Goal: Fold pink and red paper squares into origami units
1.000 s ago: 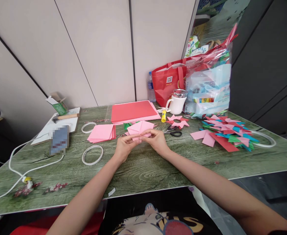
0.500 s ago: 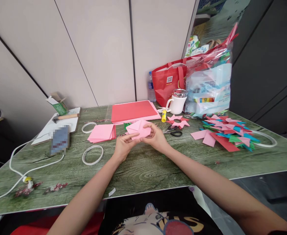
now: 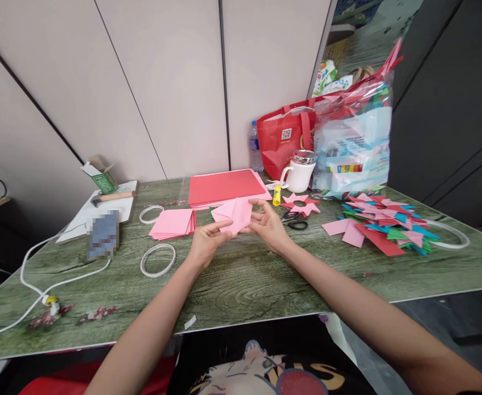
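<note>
Head view: left hand [image 3: 205,245] and right hand [image 3: 270,222] both pinch a folded pink paper piece [image 3: 234,214] lifted above the green wood-grain table [image 3: 241,285] mid-back; loose fingertip pinch could let creases spring open.

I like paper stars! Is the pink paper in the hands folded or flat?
Folded. The pink paper shows creases and angled flaps, held above the table between the left hand and right hand.

An office craft corner: partition panels [image 3: 175,82] behind a wood-grain desk [image 3: 241,285] strewn with coloured paper [image 3: 383,225]
</note>
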{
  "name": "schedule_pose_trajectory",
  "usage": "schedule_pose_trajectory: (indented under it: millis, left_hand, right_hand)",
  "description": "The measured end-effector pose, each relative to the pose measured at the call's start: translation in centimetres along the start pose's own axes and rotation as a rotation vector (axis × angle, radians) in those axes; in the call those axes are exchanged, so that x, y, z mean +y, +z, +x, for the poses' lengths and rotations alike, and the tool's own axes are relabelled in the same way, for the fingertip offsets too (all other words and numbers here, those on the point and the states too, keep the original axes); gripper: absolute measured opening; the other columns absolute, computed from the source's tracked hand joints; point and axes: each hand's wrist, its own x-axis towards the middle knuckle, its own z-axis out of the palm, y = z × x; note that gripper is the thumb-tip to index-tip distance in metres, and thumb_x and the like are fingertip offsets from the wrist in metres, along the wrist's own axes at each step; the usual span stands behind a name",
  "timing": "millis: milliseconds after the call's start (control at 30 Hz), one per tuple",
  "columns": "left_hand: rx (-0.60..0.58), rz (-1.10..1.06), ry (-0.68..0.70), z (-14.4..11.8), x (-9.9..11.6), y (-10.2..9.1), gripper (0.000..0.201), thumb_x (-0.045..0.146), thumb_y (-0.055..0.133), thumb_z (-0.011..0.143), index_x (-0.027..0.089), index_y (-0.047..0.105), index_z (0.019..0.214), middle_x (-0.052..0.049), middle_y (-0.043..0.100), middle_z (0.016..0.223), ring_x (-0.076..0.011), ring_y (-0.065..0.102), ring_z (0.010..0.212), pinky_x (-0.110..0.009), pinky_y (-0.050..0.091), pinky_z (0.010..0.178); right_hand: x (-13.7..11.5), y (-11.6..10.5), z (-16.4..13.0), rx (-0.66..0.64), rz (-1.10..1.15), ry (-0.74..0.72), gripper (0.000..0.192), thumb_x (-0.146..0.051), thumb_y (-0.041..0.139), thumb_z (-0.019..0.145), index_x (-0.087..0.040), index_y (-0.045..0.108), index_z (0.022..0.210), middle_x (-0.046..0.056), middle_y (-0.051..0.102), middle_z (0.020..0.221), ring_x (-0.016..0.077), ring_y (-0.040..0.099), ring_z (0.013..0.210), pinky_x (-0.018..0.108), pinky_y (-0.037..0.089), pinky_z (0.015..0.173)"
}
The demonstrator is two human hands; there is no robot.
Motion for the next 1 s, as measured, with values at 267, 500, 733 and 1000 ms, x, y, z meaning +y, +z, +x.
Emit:
schedule_pose_trajectory:
  millis: [267,500,733,1000]
  left_hand:
    - [0.038,0.033,0.042,0.1,0.3,-0.2,0.037,0.021,0.076,0.049,0.015,0.07,0.085,-0.005,0.07,0.074,-0.0147,0.061,0.065,-0.028,0.047,0.069]
    - [-0.022,0.123,0.066,0.0,0.3,-0.1,0.034,0.022,0.074,0.054,0.015,0.07,0.086,-0.005,0.07,0.078,-0.014,0.06,0.068,-0.026,0.046,0.067]
    - [-0.018,0.148,0.068,-0.1,0.6,0.0,0.034,0.022,0.074,0.054,0.014,0.07,0.086,-0.002,0.067,0.065,-0.0109,0.056,0.058,-0.023,0.043,0.058]
    - [0.03,0.066,0.053,0.2,0.1,-0.3,0.035,0.019,0.074,0.052,0.015,0.069,0.086,0.0,0.064,0.062,-0.0092,0.054,0.056,-0.023,0.044,0.059]
  right_hand:
    - [-0.1,-0.5,0.0,0.073,-0.073,0.087,0.073,-0.022,0.071,0.057,-0.022,0.029,0.118,0.001,0.063,0.081,0.0161,0.064,0.07,0.034,0.054,0.067]
    - [0.8,0.0,-0.6,-0.038,-0.116,0.19,0.065,-0.017,0.07,0.055,-0.021,0.042,0.113,0.003,0.066,0.088,0.0172,0.064,0.071,0.031,0.055,0.059]
    - [0.4,-0.3,-0.4,-0.054,-0.089,0.198,0.047,-0.019,0.073,0.051,-0.014,0.057,0.095,0.006,0.069,0.084,0.018,0.065,0.069,0.031,0.055,0.063]
    - [-1.0,-1.1,-0.3,-0.17,-0.026,0.278,0.048,-0.022,0.069,0.062,-0.015,0.054,0.107,0.008,0.069,0.08,0.0202,0.067,0.073,0.032,0.055,0.068]
